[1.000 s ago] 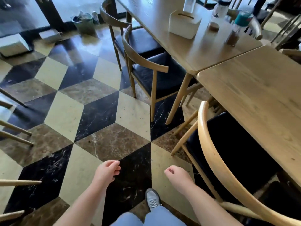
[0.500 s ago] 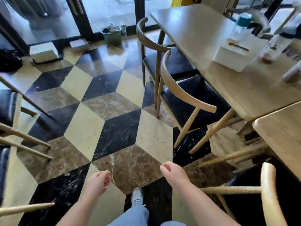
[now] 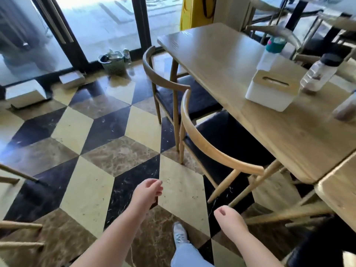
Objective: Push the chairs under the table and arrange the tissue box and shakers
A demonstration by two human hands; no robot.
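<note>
Two wooden chairs with dark seats stand along the left side of the long wooden table (image 3: 221, 60). The near chair (image 3: 212, 149) and the far chair (image 3: 159, 74) both have their seats partly under the tabletop. On the table sit a white tissue box (image 3: 273, 91) with a wooden lid, a black-capped shaker (image 3: 317, 74), a teal-capped bottle (image 3: 271, 53) and a blurred shaker (image 3: 346, 108) at the right edge. My left hand (image 3: 148, 191) hangs over the floor, fingers loosely bent, holding nothing. My right hand (image 3: 229, 218) is curled into a loose fist just below the near chair's legs.
A second table (image 3: 339, 189) butts against the first at the lower right, with a dark-seated chair (image 3: 327, 243) below it. Chair legs (image 3: 17, 228) poke in from the left. A green basket (image 3: 113, 62) and white boxes (image 3: 25, 93) lie by the glass doors.
I have walked forward along the aisle. The near chair and the table's items are closer and larger. Both hands have swung slightly, still holding nothing.
</note>
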